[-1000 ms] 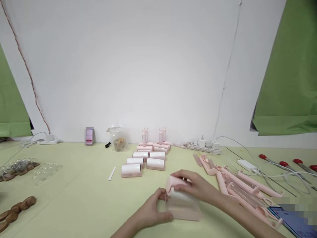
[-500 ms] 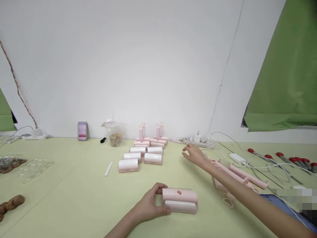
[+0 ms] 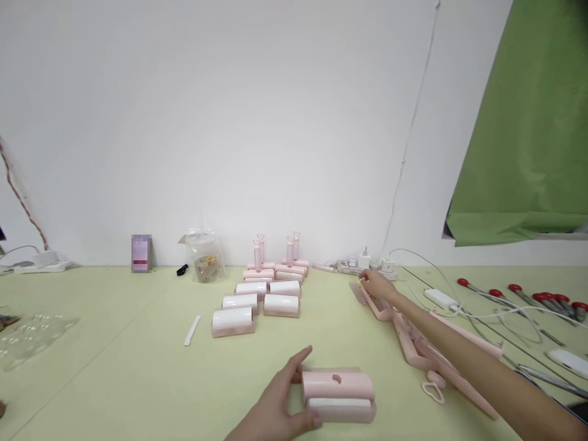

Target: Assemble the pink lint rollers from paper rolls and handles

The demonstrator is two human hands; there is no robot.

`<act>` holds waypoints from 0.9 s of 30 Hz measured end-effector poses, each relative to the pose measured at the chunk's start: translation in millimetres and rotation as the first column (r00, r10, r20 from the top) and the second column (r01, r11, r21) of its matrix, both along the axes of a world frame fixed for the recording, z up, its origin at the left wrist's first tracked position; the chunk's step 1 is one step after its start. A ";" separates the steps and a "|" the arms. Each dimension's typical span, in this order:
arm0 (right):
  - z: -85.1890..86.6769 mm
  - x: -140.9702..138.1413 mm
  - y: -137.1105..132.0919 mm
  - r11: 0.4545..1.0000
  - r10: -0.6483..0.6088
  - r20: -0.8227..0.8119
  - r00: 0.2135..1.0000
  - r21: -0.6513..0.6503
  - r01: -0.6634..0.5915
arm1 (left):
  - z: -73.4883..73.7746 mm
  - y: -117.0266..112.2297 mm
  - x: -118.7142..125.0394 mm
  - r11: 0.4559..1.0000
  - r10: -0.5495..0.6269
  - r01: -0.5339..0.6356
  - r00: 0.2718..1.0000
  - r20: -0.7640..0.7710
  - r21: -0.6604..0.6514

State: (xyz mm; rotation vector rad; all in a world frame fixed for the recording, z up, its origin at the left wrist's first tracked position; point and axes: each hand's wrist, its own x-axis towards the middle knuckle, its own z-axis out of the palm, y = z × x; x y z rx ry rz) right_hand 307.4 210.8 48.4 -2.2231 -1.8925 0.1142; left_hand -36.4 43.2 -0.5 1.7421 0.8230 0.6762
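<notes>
Pink case (image 3: 353,386), left hand (image 3: 272,404) curved around end

I count two hands, the left hand (image 3: 281,404) and the right hand (image 3: 376,285). Near the left hand there is one pink case (image 3: 339,387); farther away are five white rolls (image 3: 282,304) and four standing tubes (image 3: 290,250). The pink parts (image 3: 404,338) partly hide under the right arm, so their exact number I cannot tell. There is one loop (image 3: 433,398), one white strip (image 3: 192,331), one bag (image 3: 206,267) and one black piece (image 3: 182,270). Power strips (image 3: 43,267) are two, and red-topped tools (image 3: 497,294) are at least six.
</notes>
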 end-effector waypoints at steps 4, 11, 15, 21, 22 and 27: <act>1.4 13.6 1.8 0.995 0.045 -0.046 0.998 -0.082 -0.048 | 0.3 0.6 1.8 1.000 0.002 -0.002 1.000 0.003 -0.025; 0.8 -11.0 -6.9 0.995 0.093 -0.028 0.995 0.049 -0.091 | 3.5 -0.5 1.3 1.000 0.011 -0.012 0.998 -0.055 -0.019; 1.3 -39.7 -9.9 0.988 0.128 -0.099 0.987 0.103 -0.118 | 6.3 -1.3 2.1 1.000 0.019 -0.018 0.997 -0.081 0.011; 22.0 -78.4 -51.0 0.960 0.276 -0.342 0.898 0.139 -0.242 | 7.4 -1.5 1.3 1.000 0.022 -0.021 0.996 -0.088 0.009; 26.6 -84.7 -67.0 0.947 0.320 -0.392 0.863 0.153 -0.282 | 7.9 -1.9 1.2 1.000 0.018 -0.017 0.996 -0.086 0.018; 42.0 -115.7 -158.8 0.836 0.520 -0.627 0.580 0.234 -0.496 | 12.5 -3.7 2.2 0.999 0.008 -0.005 0.998 -0.063 0.047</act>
